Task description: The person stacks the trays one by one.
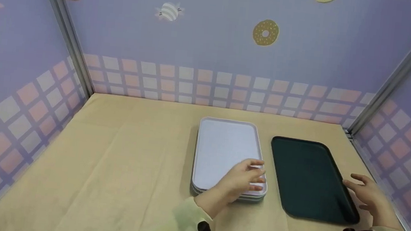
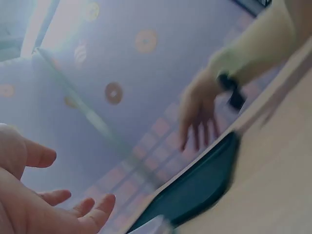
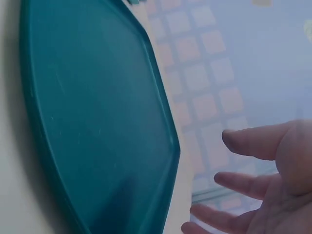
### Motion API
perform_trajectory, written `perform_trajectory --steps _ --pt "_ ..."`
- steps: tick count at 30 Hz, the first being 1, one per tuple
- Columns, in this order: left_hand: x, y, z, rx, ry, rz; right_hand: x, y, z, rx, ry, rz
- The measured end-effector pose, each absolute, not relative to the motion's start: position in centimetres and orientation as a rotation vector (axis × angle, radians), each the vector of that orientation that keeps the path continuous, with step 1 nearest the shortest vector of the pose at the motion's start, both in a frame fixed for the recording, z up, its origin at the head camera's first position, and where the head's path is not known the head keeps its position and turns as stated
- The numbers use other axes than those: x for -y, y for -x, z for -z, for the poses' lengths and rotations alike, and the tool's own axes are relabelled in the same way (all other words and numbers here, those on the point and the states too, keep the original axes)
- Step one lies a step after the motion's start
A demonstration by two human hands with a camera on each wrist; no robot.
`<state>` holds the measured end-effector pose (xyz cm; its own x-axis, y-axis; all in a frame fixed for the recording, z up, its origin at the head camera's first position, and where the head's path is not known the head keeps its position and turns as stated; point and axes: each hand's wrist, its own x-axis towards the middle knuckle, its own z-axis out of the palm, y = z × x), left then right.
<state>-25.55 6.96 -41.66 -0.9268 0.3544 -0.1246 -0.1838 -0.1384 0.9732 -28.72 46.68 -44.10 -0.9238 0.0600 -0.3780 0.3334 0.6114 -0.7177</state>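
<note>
A dark green tray (image 1: 312, 178) lies flat on the right part of the table. Left of it is a stack of trays, a white tray (image 1: 224, 151) on top. My left hand (image 1: 243, 177) is over the white tray's near right corner, fingers spread and holding nothing. Beside the green tray's right edge is my right hand (image 1: 367, 193), its fingers apart and nothing in its grasp. The right wrist view shows the green tray (image 3: 97, 112) close by, with the loosely spread right fingers (image 3: 248, 144) off its rim.
A yellowish cloth (image 1: 119, 152) covers the table. Patterned panels (image 1: 212, 48) stand at the back and both sides, joined by metal corner posts (image 1: 66, 30). The right panel rises close to my right hand.
</note>
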Motion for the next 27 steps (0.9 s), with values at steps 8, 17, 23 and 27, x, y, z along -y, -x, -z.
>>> perform_trajectory --steps 8,17,23,27 --pt "-14.0 24.4 44.0 -1.678 0.028 -2.02 -47.2 29.6 45.1 -2.478 -0.387 1.197" --pt "-17.1 24.1 46.3 -1.787 0.13 -1.953 -47.5 29.8 45.8 -2.468 -0.401 1.176" --pt "-17.5 24.5 46.8 -1.778 0.192 -2.063 -47.8 30.0 45.8 -2.451 -0.384 1.196" --pt "-17.6 24.4 46.4 -1.821 0.189 -2.054 -48.3 29.8 45.6 -2.422 -0.38 1.218"
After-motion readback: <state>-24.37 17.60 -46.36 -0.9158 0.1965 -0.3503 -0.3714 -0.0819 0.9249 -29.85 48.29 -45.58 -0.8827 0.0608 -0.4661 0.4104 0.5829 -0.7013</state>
